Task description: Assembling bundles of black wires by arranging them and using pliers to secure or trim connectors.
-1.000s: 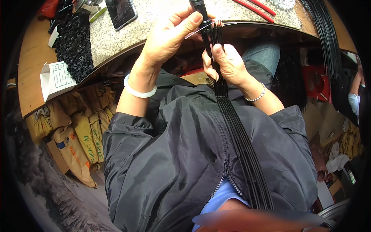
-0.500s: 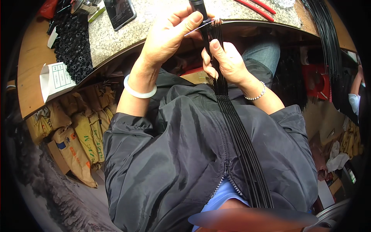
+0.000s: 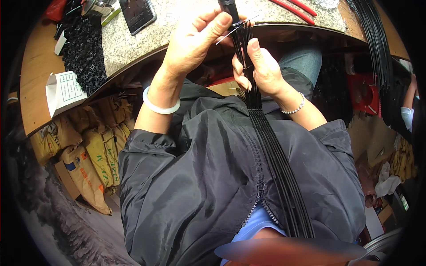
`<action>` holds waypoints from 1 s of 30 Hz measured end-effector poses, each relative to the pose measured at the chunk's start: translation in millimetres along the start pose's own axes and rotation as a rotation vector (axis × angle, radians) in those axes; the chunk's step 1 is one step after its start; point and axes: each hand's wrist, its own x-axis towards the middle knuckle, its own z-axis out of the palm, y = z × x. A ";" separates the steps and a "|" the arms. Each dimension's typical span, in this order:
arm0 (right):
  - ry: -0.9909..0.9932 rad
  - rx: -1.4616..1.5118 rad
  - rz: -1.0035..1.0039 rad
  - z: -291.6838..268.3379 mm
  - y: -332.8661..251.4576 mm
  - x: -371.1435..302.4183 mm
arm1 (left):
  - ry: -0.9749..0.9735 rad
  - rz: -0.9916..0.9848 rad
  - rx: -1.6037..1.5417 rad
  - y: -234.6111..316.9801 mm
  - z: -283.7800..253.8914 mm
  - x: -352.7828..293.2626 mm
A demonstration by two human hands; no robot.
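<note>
A black umbrella frame, its long thin ribs (image 3: 284, 177) bundled together, runs from the table edge down over my jacket. At its upper end is a thick black cylindrical piece (image 3: 229, 12). My left hand (image 3: 195, 40) is closed there, thumb and fingers pinching at this piece's lower end; its fingertips are partly hidden. A thin pale wire (image 3: 225, 36) crosses just under the cylinder, by the left fingers. Below that, my right hand (image 3: 262, 71) has its fingers wrapped round the ribs, with the thumb raised along their side. Several loose rib ends stick up between both hands.
On the speckled tabletop (image 3: 128, 53) lie a phone (image 3: 137, 15) and red-handled pliers (image 3: 295, 9). A heap of small black parts (image 3: 84, 53) and a white box (image 3: 65, 93) are at left. More black ribs (image 3: 372, 40) hang over the right edge. Sacks (image 3: 86, 177) stand below left.
The thin wire has tilted more steeply and shows on both sides of the cylinder's base. My right thumb has lifted slightly off the ribs. The left hand has barely moved.
</note>
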 end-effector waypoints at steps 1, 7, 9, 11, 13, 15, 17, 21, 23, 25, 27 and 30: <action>0.036 0.024 -0.026 2.5 0.1 0.2 | -0.017 0.058 -0.065 1.4 7.0 -1.7; 0.023 0.062 -0.050 0.3 -0.6 -0.2 | 0.028 0.000 -0.003 17.1 31.7 -11.2; 0.049 0.086 -0.019 1.7 0.2 0.9 | 0.164 0.076 0.201 12.5 34.6 -9.0; 0.021 0.098 -0.020 0.5 -0.3 1.0 | 0.158 0.082 0.209 13.7 34.4 -8.6; -0.007 0.110 -0.022 -1.1 -0.8 0.9 | 0.152 0.088 0.219 16.3 33.8 -8.2; -0.034 0.133 -0.034 -2.6 -0.4 0.7 | 0.093 0.048 0.210 18.4 32.6 -7.9; -0.035 0.139 -0.034 -2.1 -0.4 -0.1 | 0.076 0.076 0.222 18.4 31.3 -7.2; -0.062 0.143 -0.028 -1.1 -2.0 -1.1 | 0.050 0.077 0.077 18.9 29.1 -7.6; -0.077 0.140 -0.031 -2.7 -1.7 -2.0 | 0.048 0.036 0.027 20.3 27.9 -7.2; -0.090 0.137 -0.035 -3.8 -1.4 -3.3 | 0.044 -0.005 -0.024 22.1 27.8 -5.9; -0.113 0.145 -0.050 -2.7 -1.4 -4.3 | 0.048 0.094 0.057 24.6 29.3 -5.1; -0.099 0.192 -0.043 -3.5 1.4 -4.9 | 0.078 0.040 0.027 24.2 31.6 -5.5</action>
